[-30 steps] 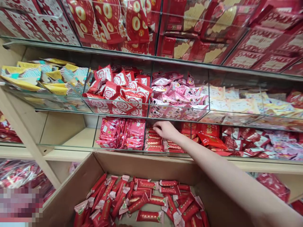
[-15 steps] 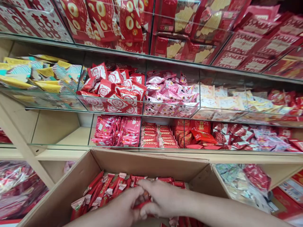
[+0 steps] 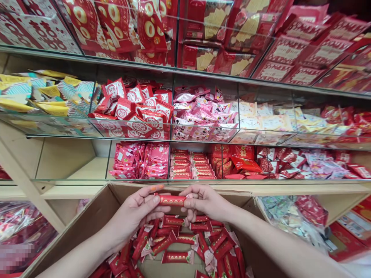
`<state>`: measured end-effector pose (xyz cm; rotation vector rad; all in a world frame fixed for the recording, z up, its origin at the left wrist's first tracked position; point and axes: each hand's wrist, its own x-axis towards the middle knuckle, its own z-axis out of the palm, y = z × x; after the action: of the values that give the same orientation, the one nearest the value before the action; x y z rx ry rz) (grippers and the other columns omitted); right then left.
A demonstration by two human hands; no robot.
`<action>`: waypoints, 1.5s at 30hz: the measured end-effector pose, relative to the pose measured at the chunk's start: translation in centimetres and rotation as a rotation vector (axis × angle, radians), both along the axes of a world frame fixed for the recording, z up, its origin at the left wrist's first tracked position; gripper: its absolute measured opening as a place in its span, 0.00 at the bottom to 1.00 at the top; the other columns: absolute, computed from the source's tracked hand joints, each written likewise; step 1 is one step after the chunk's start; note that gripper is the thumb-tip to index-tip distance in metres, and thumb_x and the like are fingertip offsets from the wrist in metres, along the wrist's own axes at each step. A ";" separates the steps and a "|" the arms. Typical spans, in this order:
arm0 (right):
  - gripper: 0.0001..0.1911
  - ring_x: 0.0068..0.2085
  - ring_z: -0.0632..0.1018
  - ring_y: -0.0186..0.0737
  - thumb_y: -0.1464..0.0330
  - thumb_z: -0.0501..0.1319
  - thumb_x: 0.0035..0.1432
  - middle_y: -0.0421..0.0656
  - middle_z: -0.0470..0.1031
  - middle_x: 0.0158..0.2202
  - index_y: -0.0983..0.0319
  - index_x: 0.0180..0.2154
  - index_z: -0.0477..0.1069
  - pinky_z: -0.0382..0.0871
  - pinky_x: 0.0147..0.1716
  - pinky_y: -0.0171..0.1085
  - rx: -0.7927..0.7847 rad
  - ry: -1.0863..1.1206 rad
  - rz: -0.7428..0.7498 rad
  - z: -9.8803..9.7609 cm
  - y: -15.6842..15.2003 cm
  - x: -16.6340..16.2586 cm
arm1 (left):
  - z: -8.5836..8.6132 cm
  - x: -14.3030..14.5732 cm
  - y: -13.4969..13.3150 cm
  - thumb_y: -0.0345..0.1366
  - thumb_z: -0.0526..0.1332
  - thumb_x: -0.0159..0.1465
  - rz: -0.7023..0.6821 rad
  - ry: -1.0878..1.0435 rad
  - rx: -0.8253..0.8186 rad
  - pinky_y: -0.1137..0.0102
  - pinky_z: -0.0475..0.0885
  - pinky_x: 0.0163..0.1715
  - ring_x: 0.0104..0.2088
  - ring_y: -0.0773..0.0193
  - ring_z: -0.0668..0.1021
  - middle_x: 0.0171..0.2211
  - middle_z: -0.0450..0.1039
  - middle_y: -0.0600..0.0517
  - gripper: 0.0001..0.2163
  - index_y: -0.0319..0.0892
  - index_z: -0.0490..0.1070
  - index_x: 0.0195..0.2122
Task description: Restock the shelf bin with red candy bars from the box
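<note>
**Above an Open Carton [image 3: 89, 216], a Red Packet [image 3: 173, 200] Is Pinched at Both Ends**

The background is filled by a shelving unit [image 3: 72, 191], along which wrapped goods are ranged behind glass; on the tier just beyond the carton, two neat stacks of similar red sticks [image 3: 180, 166] are displayed. The carton is placed in front, its floor strewn with loose packets [image 3: 177, 256]. Over its far side, the red packet is held crosswise and nearly level, clear of those below. Its left end is clasped by the left hand [image 3: 142, 204], the thumb laid on the near face and the lower fingers extended; its right end is nipped between thumb and fingers of the right hand [image 3: 204, 202].

The packet is judged to be light and fairly stiff along its middle, with a slick wrapper, softer crimped ends and a filling that may be brittle. It is best taken by the body, just inside each crimp, with little squeeze.

The carton's near side is cut off by the frame, and some of its contents are covered by the left forearm. The packet's left tip is mostly hidden by the thumb, and its fine print cannot be read.
</note>
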<state>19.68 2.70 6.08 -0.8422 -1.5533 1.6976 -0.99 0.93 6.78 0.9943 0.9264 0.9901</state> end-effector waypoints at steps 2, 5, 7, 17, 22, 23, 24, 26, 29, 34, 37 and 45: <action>0.21 0.19 0.73 0.31 0.58 0.64 0.43 0.38 0.72 0.22 0.64 0.34 0.61 0.66 0.18 0.31 -0.004 0.014 -0.029 -0.3 0.2 0.0 | -0.1 -0.1 0.0 0.34 0.66 0.50 0.040 -0.020 -0.031 0.71 0.73 0.35 0.34 0.61 0.79 0.31 0.77 0.50 0.14 0.40 0.70 0.38; 0.20 0.18 0.73 0.30 0.56 0.63 0.44 0.39 0.73 0.21 0.65 0.31 0.60 0.66 0.18 0.30 0.010 0.020 -0.064 -0.6 0.5 0.0 | -0.3 -0.2 0.2 0.33 0.67 0.48 0.087 -0.005 -0.043 0.73 0.74 0.32 0.32 0.62 0.79 0.31 0.77 0.49 0.13 0.38 0.72 0.35; 0.20 0.19 0.73 0.30 0.56 0.62 0.45 0.39 0.73 0.21 0.65 0.29 0.60 0.65 0.18 0.29 0.042 0.023 -0.076 -0.7 0.5 0.0 | -0.5 -0.3 0.3 0.33 0.67 0.48 0.110 -0.002 -0.034 0.74 0.74 0.31 0.30 0.64 0.79 0.30 0.77 0.49 0.12 0.37 0.73 0.34; 0.20 0.17 0.71 0.28 0.57 0.62 0.45 0.37 0.72 0.21 0.64 0.35 0.63 0.64 0.17 0.29 0.091 0.099 -0.230 -0.9 0.8 -0.3 | -0.6 0.1 0.0 0.35 0.66 0.49 0.045 0.113 0.024 0.77 0.70 0.27 0.26 0.69 0.76 0.26 0.75 0.53 0.13 0.39 0.71 0.36; 0.16 0.17 0.69 0.26 0.61 0.61 0.48 0.35 0.69 0.20 0.64 0.36 0.64 0.62 0.18 0.27 0.221 0.017 -0.226 -0.4 0.8 0.3 | -0.6 0.1 -0.2 0.35 0.65 0.49 -0.141 0.249 0.106 0.73 0.68 0.29 0.28 0.67 0.75 0.29 0.74 0.53 0.17 0.38 0.68 0.40; 0.15 0.17 0.69 0.25 0.62 0.61 0.49 0.35 0.68 0.20 0.64 0.37 0.64 0.62 0.18 0.27 0.241 -0.003 -0.213 -0.3 0.6 0.3 | -0.6 0.1 -0.3 0.35 0.64 0.50 -0.178 0.284 0.137 0.72 0.68 0.32 0.31 0.66 0.75 0.31 0.74 0.52 0.17 0.39 0.68 0.42; 0.16 0.17 0.68 0.26 0.62 0.61 0.49 0.34 0.67 0.20 0.63 0.38 0.63 0.62 0.18 0.27 0.251 -0.015 -0.201 -0.3 0.5 0.2 | -0.7 0.2 -0.4 0.35 0.64 0.51 -0.221 0.323 0.166 0.71 0.68 0.35 0.34 0.64 0.74 0.33 0.74 0.51 0.17 0.39 0.68 0.43; 0.17 0.18 0.68 0.26 0.62 0.61 0.49 0.33 0.66 0.20 0.61 0.40 0.61 0.62 0.18 0.27 0.231 0.003 -0.200 -0.3 0.0 -0.3 | -0.9 0.5 -0.7 0.36 0.63 0.51 -0.297 0.380 0.203 0.69 0.66 0.39 0.37 0.61 0.73 0.34 0.74 0.51 0.16 0.40 0.70 0.42; 0.19 0.21 0.69 0.28 0.62 0.63 0.46 0.33 0.65 0.23 0.59 0.37 0.57 0.63 0.21 0.29 0.149 0.081 -0.230 -1.0 -0.8 -1.3 | -1.5 1.3 -1.1 0.37 0.63 0.50 -0.232 0.319 0.150 0.69 0.67 0.35 0.33 0.64 0.73 0.32 0.73 0.52 0.14 0.38 0.69 0.38; 0.13 0.30 0.69 0.30 0.67 0.64 0.45 0.38 0.67 0.29 0.62 0.32 0.62 0.64 0.31 0.31 0.222 -0.009 -0.240 -2.4 -1.7 -3.1 | -3.0 2.4 -1.0 0.33 0.67 0.46 -0.025 0.140 0.183 0.72 0.67 0.32 0.27 0.69 0.71 0.24 0.67 0.57 0.13 0.41 0.62 0.28; 0.09 0.27 0.68 0.30 0.68 0.62 0.45 0.38 0.67 0.26 0.62 0.29 0.62 0.63 0.26 0.31 0.249 -0.111 -0.258 -2.1 -2.1 -3.6 | -3.6 2.6 -1.0 0.31 0.66 0.46 -0.047 0.106 0.225 0.72 0.67 0.32 0.28 0.69 0.70 0.25 0.66 0.58 0.14 0.42 0.60 0.28; 0.07 0.31 0.71 0.33 0.69 0.54 0.51 0.40 0.70 0.31 0.63 0.35 0.63 0.64 0.31 0.31 0.766 -0.558 -0.460 1.2 1.2 -0.3 | -2.7 2.2 -1.3 0.33 0.58 0.54 -0.115 0.314 0.282 0.72 0.63 0.30 0.29 0.68 0.68 0.32 0.68 0.53 0.08 0.41 0.64 0.35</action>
<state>19.39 3.89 7.32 -1.1667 -1.9596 0.4695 1.21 -0.40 4.10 1.4555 0.9896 0.8976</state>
